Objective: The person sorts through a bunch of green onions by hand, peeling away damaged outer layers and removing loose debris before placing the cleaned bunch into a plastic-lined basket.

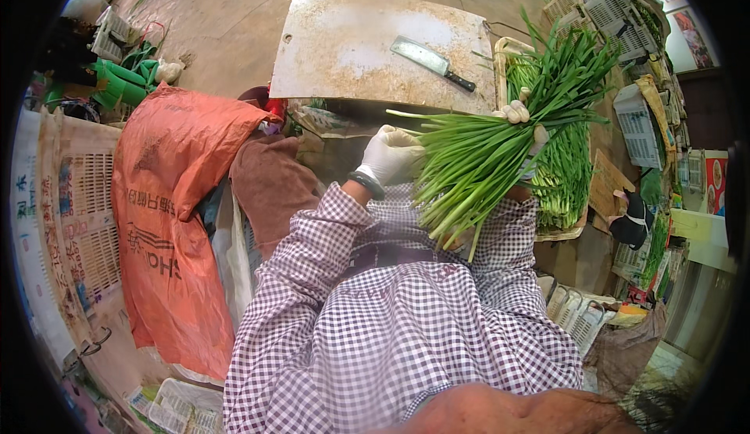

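Observation:
A large bunch of garlic chives point(469, 164) fans out in front of me, pale stalk ends to the left and green leaves to the upper right. My right hand point(518, 113), in a whitish glove, is wrapped around its middle; leaves hide much of the palm. My left hand point(389, 154), in a white glove with a dark bangle at the wrist, has curled fingers pinching a pale stalk end at the bunch's left edge. Beyond both hands, a cleaver point(422, 56) with a black handle lies flat on a stained white board point(345, 47).
Right of the board, a pale plastic crate point(501, 73) holds more chives point(562, 194). An orange woven sack point(170, 211) and a brown cloth point(272, 185) lie at left. Stacked crates point(621, 12) line the right side. Concrete floor point(222, 0) shows beyond the board.

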`<state>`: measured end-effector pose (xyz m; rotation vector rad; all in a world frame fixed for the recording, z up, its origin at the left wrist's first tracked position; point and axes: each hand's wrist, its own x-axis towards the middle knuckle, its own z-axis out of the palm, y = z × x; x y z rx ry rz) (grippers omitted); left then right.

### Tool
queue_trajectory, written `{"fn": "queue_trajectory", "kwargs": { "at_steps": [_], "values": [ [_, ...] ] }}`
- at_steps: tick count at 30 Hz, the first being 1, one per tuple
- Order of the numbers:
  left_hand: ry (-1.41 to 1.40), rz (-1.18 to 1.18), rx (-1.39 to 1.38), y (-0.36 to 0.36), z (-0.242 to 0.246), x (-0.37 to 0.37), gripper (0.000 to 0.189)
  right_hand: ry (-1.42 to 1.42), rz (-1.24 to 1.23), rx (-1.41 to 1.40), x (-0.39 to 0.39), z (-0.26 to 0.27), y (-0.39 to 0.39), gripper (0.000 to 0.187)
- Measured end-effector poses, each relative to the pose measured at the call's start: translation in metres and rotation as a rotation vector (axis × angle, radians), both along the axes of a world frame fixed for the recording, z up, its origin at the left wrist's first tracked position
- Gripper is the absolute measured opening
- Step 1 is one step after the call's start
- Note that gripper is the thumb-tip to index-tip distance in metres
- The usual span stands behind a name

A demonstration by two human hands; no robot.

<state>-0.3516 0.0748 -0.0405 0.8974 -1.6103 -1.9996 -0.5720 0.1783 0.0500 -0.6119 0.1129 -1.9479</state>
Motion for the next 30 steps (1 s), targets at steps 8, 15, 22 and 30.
{"fn": "queue_trajectory", "kwargs": {
  "at_steps": [8,15,22,30],
  "values": [
    [-0.871,-0.047,-0.98,-0.024,-0.024,0.047,0.007,-0.035,-0.002,-0.115,-0.014,0.01,0.013,0.056],
    [0.154,-0.006,0.451,0.012,0.006,0.036,0.026,-0.16,-0.072,-0.08,-0.022,-0.003,0.014,0.041],
    [0.159,-0.003,0.652,0.021,0.024,0.004,0.028,-0.057,0.027,-0.116,-0.009,-0.014,0.001,0.056],
    [0.159,-0.086,0.564,0.018,0.0,0.004,0.027,-0.047,0.04,-0.18,0.004,-0.012,-0.011,0.061]
  ]
}}
